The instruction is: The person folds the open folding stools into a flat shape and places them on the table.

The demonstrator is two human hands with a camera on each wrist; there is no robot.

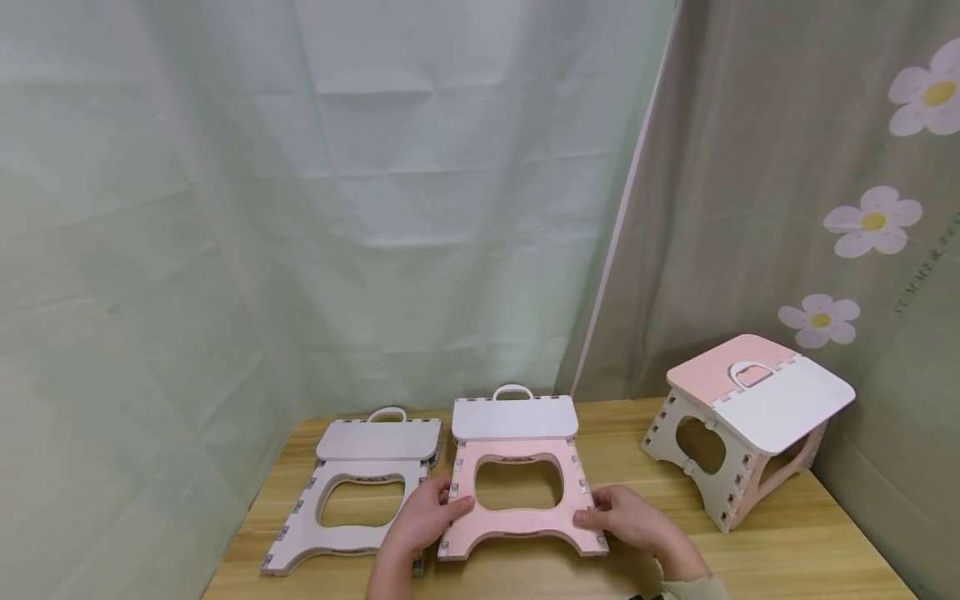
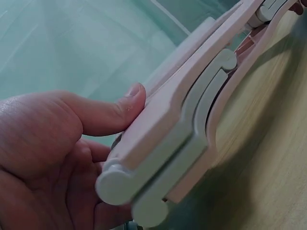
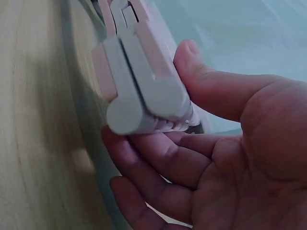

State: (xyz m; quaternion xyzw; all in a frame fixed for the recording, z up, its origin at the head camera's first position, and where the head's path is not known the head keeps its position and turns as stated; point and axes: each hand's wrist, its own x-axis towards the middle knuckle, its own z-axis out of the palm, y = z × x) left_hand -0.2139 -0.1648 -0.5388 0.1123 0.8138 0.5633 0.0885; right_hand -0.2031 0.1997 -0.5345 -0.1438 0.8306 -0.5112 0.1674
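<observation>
A folded pink and white folding stool point(image 1: 517, 522) is held between both hands at the middle of the table, its white panel and carry handle at the far end. My left hand point(image 1: 426, 518) grips its left side edge, thumb on the upper face and fingers beneath. On the opposite side my right hand point(image 1: 632, 521) grips the edge the same way. In the left wrist view the stool's folded legs point(image 2: 192, 120) show as stacked layers above the wood. The right wrist view shows the thumb over the stool corner point(image 3: 153, 86), with fingers curled below.
Left of the held stool lies another folded stool point(image 1: 378, 440), all pale grey-white. An unfolded pink and white stool point(image 1: 795, 400) stands upright at the right. The wooden table point(image 1: 622, 450) backs onto a pale green curtain point(image 1: 450, 250) and a flowered curtain point(image 1: 697, 208).
</observation>
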